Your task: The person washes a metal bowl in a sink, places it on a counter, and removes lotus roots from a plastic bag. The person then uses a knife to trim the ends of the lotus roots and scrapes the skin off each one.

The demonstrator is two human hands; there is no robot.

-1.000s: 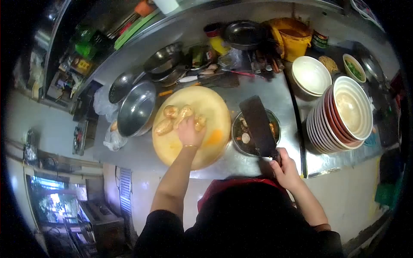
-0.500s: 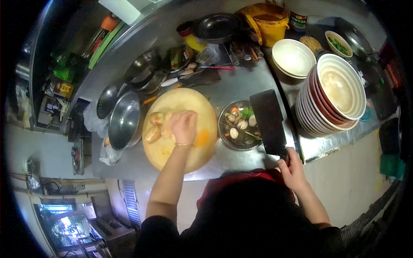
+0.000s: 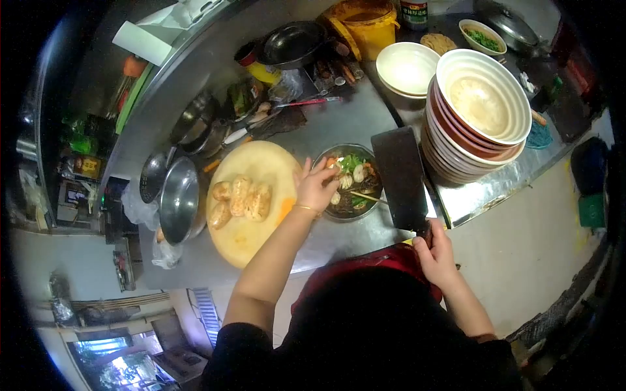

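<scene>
My left hand (image 3: 317, 186) is at the left rim of a round metal bowl (image 3: 324, 214), its fingers apart; I see nothing held in it. The bowl contains chopped vegetables, greens, pale sliced pieces and a light stick. My right hand (image 3: 436, 253) grips the handle of a cleaver (image 3: 398, 176), its wide dark blade upright beside the bowl's right side. On the round yellowish cutting board (image 3: 242, 247) lie several golden-brown, bun-like pieces (image 3: 239, 196), left of my left hand. An orange stain marks the board near my left wrist.
Left of the board stands an empty metal basin (image 3: 179, 202). A tall stack of bowls (image 3: 479, 98) and two white bowls (image 3: 408, 68) are on the right. Behind are a black pan (image 3: 293, 44), a yellow bucket (image 3: 368, 32) and a bowl of chopped greens (image 3: 482, 38).
My left hand has left the brown pieces on the board and moved right to the bowl's rim, its fingers spreading. My right hand still holds the cleaver. The camera view has shifted.
</scene>
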